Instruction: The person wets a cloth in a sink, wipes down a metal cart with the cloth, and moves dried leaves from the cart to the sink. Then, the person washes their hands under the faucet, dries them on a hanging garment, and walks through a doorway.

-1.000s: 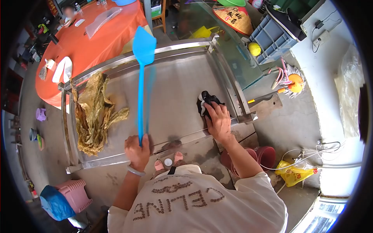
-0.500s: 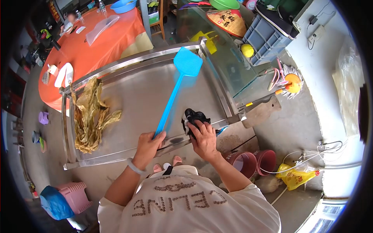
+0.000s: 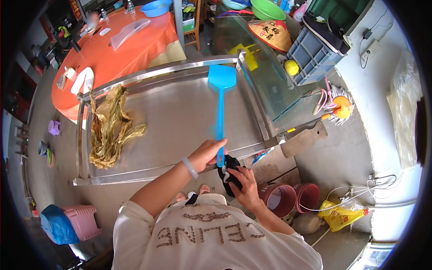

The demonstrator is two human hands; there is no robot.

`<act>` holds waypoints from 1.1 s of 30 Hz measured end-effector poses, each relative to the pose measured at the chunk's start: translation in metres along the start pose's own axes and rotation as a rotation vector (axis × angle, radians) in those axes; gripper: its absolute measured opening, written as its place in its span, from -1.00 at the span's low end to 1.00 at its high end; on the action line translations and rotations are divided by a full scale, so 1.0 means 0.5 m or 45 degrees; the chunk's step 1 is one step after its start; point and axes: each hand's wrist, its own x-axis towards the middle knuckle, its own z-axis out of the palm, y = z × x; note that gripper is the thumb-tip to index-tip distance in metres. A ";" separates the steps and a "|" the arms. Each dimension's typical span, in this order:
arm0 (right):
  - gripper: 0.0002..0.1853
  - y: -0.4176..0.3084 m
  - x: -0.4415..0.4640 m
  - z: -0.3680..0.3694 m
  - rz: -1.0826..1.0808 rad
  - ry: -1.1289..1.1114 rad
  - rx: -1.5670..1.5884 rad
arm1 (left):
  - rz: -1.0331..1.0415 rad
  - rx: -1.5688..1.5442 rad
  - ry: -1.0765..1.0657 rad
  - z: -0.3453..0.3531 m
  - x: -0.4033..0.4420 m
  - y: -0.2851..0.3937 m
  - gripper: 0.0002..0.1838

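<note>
My left hand [image 3: 208,153] grips a blue plastic fly swatter [image 3: 220,108] near the lower end of its handle. The head of the swatter points away from me, over a stainless steel table [image 3: 175,121]. In my right hand [image 3: 244,184] is a bunched black cloth [image 3: 228,167] with a pale patch. The cloth is right beside the handle's end, at the table's near edge; whether they touch I cannot tell. Large dried yellow-brown leaves [image 3: 110,128] lie in a heap on the table's left side.
A raised metal rail [image 3: 157,72] borders the table. Behind stands an orange-covered table [image 3: 103,67], with a person [image 3: 91,22] at its far side. To the right are a glass tank [image 3: 283,101], a grey crate [image 3: 315,56], a mop [image 3: 339,105] and two reddish buckets [image 3: 279,200].
The swatter has swung from a slant to nearly upright in view, its handle end now by the cloth. My left hand moved right; my right hand drew the cloth slightly toward me.
</note>
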 end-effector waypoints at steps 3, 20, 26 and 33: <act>-0.48 0.002 -0.027 -0.005 0.059 -0.026 0.037 | -0.024 0.350 0.044 0.025 0.041 0.003 -0.50; -0.48 0.005 -0.079 0.028 -0.072 -0.529 0.128 | 1.144 1.468 1.527 -0.146 -0.170 0.020 -0.57; -0.49 0.000 -0.067 0.035 -0.152 -0.580 0.118 | 0.941 1.575 2.126 -0.304 -0.355 0.001 -0.36; -0.49 -0.020 -0.041 0.045 -0.214 -0.633 0.118 | 0.814 1.546 2.073 -0.337 -0.395 -0.001 -0.39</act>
